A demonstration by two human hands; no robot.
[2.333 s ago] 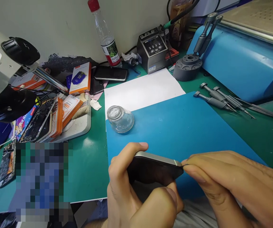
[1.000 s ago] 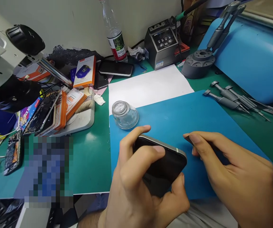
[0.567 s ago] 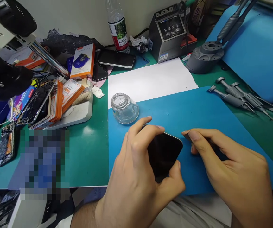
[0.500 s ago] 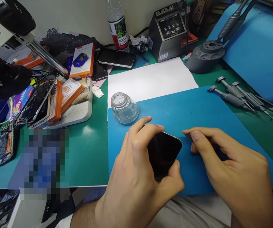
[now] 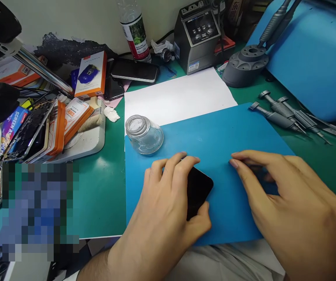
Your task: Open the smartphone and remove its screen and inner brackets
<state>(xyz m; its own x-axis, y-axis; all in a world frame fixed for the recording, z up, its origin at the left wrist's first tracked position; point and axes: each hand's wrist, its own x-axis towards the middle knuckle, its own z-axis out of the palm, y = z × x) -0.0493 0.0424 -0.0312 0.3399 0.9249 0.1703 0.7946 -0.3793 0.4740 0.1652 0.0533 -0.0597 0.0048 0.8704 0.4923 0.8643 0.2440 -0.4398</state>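
Observation:
My left hand (image 5: pixel 168 203) is closed around a smartphone (image 5: pixel 198 189) with a dark screen, its fingers over the far edge and the thumb at the near edge. The phone is low over the blue mat (image 5: pixel 211 132), and part of it is hidden under the hand. To its right, my right hand (image 5: pixel 287 195) hovers over the mat with thumb and index fingertip pinched together. Anything between those fingertips is too small to make out. Beyond my left hand, a clear glass jar (image 5: pixel 149 140) stands on the mat's far left corner.
White paper (image 5: pixel 179 93) lies behind the mat. Several grey handpieces (image 5: pixel 282 115) rest at the right near a round tool holder (image 5: pixel 245 66). At the back are a control box (image 5: pixel 197 43) and a bottle (image 5: pixel 135 37). Boxes and phone parts (image 5: pixel 33 128) crowd the left.
My left hand has lowered the phone, which now looks flatter toward the mat. My right hand has moved slightly away to the right, still pinched. The whole view has shifted a little.

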